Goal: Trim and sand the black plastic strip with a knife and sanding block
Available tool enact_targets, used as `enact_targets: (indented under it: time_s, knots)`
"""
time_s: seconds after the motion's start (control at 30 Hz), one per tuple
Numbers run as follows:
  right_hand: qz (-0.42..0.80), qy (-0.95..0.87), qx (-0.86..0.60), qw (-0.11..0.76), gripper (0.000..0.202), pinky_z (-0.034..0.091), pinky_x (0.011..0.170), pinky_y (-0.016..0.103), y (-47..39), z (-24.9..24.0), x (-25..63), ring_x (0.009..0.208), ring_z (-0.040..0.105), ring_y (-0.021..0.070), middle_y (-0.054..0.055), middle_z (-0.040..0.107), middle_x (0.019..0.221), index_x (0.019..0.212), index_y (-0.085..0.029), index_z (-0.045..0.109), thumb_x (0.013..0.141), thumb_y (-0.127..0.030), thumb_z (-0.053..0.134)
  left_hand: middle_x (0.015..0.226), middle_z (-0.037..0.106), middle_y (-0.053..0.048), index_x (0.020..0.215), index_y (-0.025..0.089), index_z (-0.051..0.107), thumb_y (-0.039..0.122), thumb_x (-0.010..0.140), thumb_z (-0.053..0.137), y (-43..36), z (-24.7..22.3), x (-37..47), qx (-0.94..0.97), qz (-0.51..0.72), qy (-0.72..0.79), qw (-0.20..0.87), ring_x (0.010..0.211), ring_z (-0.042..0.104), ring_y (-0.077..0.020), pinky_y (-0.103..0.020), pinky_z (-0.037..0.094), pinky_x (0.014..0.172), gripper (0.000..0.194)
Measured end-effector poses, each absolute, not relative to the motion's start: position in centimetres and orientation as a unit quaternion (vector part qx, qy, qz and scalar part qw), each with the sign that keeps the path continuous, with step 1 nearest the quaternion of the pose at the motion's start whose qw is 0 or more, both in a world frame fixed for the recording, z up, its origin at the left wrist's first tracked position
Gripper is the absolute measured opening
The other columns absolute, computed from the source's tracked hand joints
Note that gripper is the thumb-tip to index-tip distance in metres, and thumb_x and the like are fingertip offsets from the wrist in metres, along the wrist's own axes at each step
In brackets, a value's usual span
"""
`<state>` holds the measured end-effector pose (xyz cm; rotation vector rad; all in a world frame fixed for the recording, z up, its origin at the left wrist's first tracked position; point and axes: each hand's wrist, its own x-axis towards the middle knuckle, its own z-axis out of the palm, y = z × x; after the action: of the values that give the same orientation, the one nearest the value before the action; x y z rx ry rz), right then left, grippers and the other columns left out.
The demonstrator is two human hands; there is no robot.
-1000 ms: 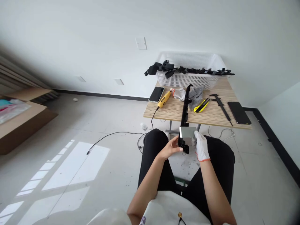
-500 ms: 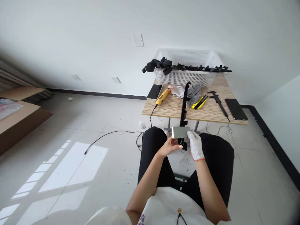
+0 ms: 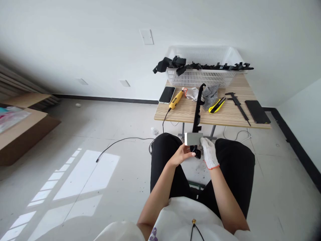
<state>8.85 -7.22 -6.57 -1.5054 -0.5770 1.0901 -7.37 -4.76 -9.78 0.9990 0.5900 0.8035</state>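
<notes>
Both hands, bare left hand [image 3: 182, 154] and knit-gloved right hand [image 3: 209, 153], grip a long ribbed black plastic strip [image 3: 197, 115] and a flat grey block [image 3: 193, 138] before the striped wooden bench [image 3: 185, 115].

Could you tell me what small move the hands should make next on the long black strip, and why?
Probably slide the grey block further along the long black strip: the gloved right hand presses it there while the bare left hand steadies the strip's near end.

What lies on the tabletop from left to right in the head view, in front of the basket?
White-edged phone → yellow corded tool → white glove → grey cloth → yellow utility knife → black caliper → black phone.
</notes>
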Motion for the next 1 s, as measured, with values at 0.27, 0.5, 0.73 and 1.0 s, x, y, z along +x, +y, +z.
enact_targets:
  time_s: [0.27,0.5,0.73,1.0]
  knots:
    - [0.461,-0.240,-0.639,0.568,0.042,0.031,0.043,0.023,-6.7,-5.3,8.8,0.048,0.039,0.0087,-0.006,0.050,0.055,0.065,-0.023,0.053,0.070,-0.054,0.080,0.124,0.073,-0.014,0.132,0.018,0.068,0.043,0.069,0.094,-5.0,-9.7,-7.7,0.463,0.360,0.278,0.761,0.117,0.067,-0.0332,-0.043,0.051,0.101,0.073]
    - [0.502,-0.226,-0.624,0.554,0.045,0.022,0.035,0.021,-7.0,-4.6,8.9,0.038,0.033,0.0060,-0.008,0.042,0.046,0.062,-0.023,0.050,0.067,-0.050,0.086,0.115,0.075,-0.016,0.123,0.015,0.072,0.050,0.063,0.096,-4.6,-10.5,-7.8,0.426,0.363,0.293,0.775,0.107,0.070,-0.0321,-0.039,0.054,0.088,0.074]
    - [0.492,-0.184,-0.591,0.613,0.041,0.020,0.029,0.017,-8.8,-5.3,14.5,0.031,0.029,0.0052,-0.013,0.042,0.044,0.084,-0.025,0.058,0.065,-0.045,0.088,0.122,0.073,-0.015,0.129,0.018,0.070,0.051,0.068,0.094,-4.6,-10.0,-8.3,0.405,0.346,0.248,0.809,0.109,0.071,-0.0320,-0.035,0.057,0.085,0.074]
    - [0.512,-0.260,-0.470,0.670,0.032,0.029,0.033,0.020,-9.0,-2.6,17.1,0.035,0.039,0.0055,-0.003,0.069,0.074,0.099,-0.028,0.063,0.073,-0.044,0.074,0.113,0.074,-0.014,0.136,0.015,0.067,0.053,0.072,0.091,-4.7,-10.1,-8.1,0.357,0.352,0.222,0.836,0.101,0.075,-0.0306,-0.030,0.056,0.073,0.078]
